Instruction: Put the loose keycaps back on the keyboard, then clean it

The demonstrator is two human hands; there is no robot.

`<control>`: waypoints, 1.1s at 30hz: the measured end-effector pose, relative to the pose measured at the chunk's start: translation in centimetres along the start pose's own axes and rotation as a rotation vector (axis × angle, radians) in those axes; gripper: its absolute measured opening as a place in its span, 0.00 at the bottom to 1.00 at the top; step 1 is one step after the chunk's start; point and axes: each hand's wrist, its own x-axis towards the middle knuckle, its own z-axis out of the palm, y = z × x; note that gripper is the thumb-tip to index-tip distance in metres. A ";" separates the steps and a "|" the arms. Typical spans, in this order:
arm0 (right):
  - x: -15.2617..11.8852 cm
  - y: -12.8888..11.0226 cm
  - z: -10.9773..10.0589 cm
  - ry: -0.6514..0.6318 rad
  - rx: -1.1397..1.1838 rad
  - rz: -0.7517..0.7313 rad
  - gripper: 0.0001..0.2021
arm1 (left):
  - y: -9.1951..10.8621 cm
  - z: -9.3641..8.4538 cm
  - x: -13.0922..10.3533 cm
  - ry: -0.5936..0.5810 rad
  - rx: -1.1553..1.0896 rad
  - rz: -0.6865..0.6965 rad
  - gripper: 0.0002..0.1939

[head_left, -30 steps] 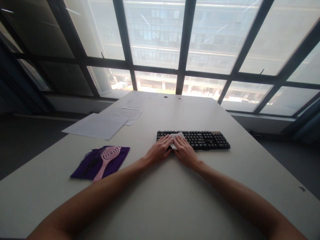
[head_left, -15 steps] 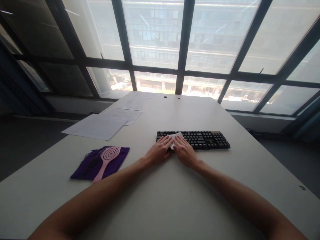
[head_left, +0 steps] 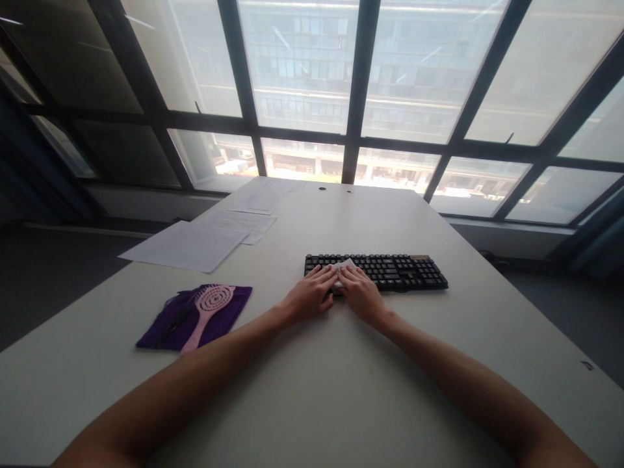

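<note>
A black keyboard (head_left: 390, 272) lies across the white desk (head_left: 312, 390) in front of me. On its left part is a small white tissue (head_left: 345, 264), mostly covered by my fingers. My left hand (head_left: 314, 291) is closed over the tissue's left side, its thumb low at the keyboard's front edge. From the right, my right hand (head_left: 359, 291) grips the same tissue, with the fingertips of both hands nearly meeting. What the fingers do underneath is hidden.
Left of my forearm, a pink hairbrush (head_left: 213, 303) and a dark slim item (head_left: 174, 324) rest on a purple cloth pouch (head_left: 236, 311). Several paper sheets (head_left: 190, 246) lie farther back at the left edge. Large windows (head_left: 302, 65) stand behind the desk.
The fingers of my right hand have shifted slightly and drawn in over the tissue, which looks more bunched. The keyboard stays in place.
</note>
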 end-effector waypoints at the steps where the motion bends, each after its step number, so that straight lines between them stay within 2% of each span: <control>1: 0.0 0.0 -0.1 0.006 0.005 -0.004 0.20 | 0.1 -0.1 0.0 0.002 0.000 0.002 0.30; 8: 0.0 0.0 -0.4 0.074 0.042 -0.050 0.15 | -0.1 0.0 0.1 0.029 -0.007 0.027 0.24; 15: -0.2 0.2 0.5 0.068 0.071 -0.057 0.25 | -0.7 1.0 0.0 0.033 0.011 -0.016 0.28; 20: -0.1 0.4 0.5 0.036 0.053 -0.058 0.24 | -0.7 0.7 0.1 0.034 -0.009 -0.007 0.26; 29: 0.1 0.2 -0.3 0.063 0.077 -0.075 0.18 | -0.4 0.3 0.2 0.080 -0.038 0.001 0.21; 33: -0.2 0.1 -0.2 0.085 0.076 -0.066 0.20 | -0.4 0.4 0.1 0.101 -0.041 0.010 0.21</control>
